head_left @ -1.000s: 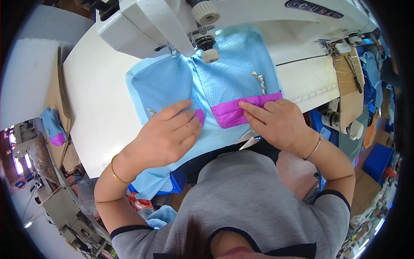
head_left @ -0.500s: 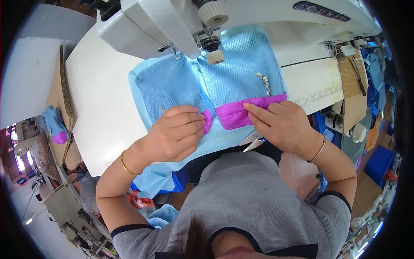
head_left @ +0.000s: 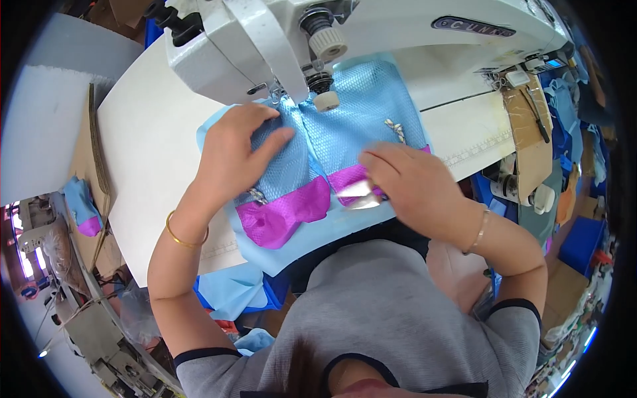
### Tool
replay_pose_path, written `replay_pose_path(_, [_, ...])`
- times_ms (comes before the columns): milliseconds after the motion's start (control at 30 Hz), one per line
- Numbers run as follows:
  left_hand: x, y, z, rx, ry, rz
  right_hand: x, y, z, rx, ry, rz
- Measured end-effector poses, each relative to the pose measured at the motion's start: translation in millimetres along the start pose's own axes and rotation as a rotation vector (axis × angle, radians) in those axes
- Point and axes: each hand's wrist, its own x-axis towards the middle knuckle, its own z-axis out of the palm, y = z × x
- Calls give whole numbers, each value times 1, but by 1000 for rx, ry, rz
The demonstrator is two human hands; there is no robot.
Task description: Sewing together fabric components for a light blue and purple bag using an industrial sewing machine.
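Observation:
A light blue mesh fabric piece (head_left: 361,96) with purple bands (head_left: 292,209) lies on the white sewing table, its far part beneath the head of the sewing machine (head_left: 225,40). My left hand (head_left: 233,149) rests on the left half of the mesh, thumb and fingers apart, fingertips near the presser foot (head_left: 277,91). My right hand (head_left: 415,186) is closed on thread snips (head_left: 360,196), their blurred silver blades pointing left over the right purple band. Short twisted cords (head_left: 396,131) stick out of the mesh.
Scissors (head_left: 534,114) lie on a cardboard piece at the right. Blue bins (head_left: 275,286) stand below the table edge and at the far right. At the left, a small blue and purple piece (head_left: 83,207) hangs beside cardboard sheets (head_left: 93,159).
My left hand has left the purple band and moved up toward the presser foot, opening. My right hand has swung the snips up over the fabric. The left purple band now lies spread out.

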Motion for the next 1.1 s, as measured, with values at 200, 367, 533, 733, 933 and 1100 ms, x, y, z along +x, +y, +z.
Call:
replay_pose_path(200, [27,-6,14,-17,-81,-315,49,-34,32,1301,235,614])
replay_pose_path(367, [28,-36,21,-164,-44,-249,61,-37,29,1252,127,689])
replay_pose_path(533, [35,-27,10,-480,-127,-463,67,-35,54,809,320,413])
replay_pose_path(733, [43,-35,1,-559,-256,-618,65,-45,49,653,153,431])
replay_pose_path(933, [46,-27,-2,-559,-249,-670,81,-52,60,571,130,497])
replay_pose_path(1100, [46,-22,-1,-548,-212,-661,86,-55,61,448,82,490])
